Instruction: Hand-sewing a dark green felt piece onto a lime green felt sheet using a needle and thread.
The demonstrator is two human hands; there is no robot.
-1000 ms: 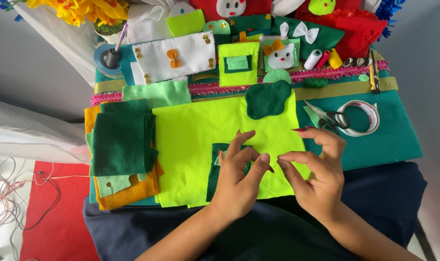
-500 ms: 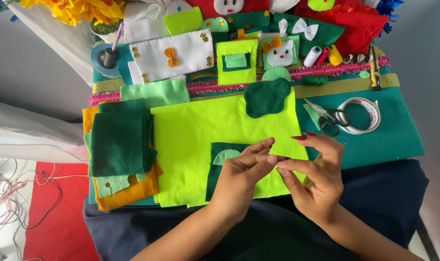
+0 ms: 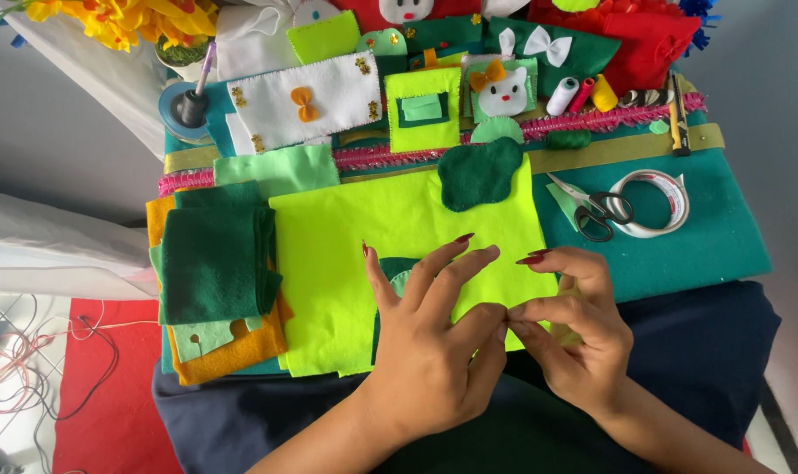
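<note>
The left hand (image 3: pixel 434 351) has slid over to meet the right hand (image 3: pixel 574 333). Both hands' fingers pinch the bright green felt (image 3: pixel 390 254) at its 4 o'clock edge, keeping it flat. Scissors (image 3: pixel 596 211) wait at 2 o'clock.

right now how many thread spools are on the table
3, side by side at the far edge, left of the craft knife: a white thread spool, a red thread spool and a yellow thread spool. The felt may hide others.
</note>
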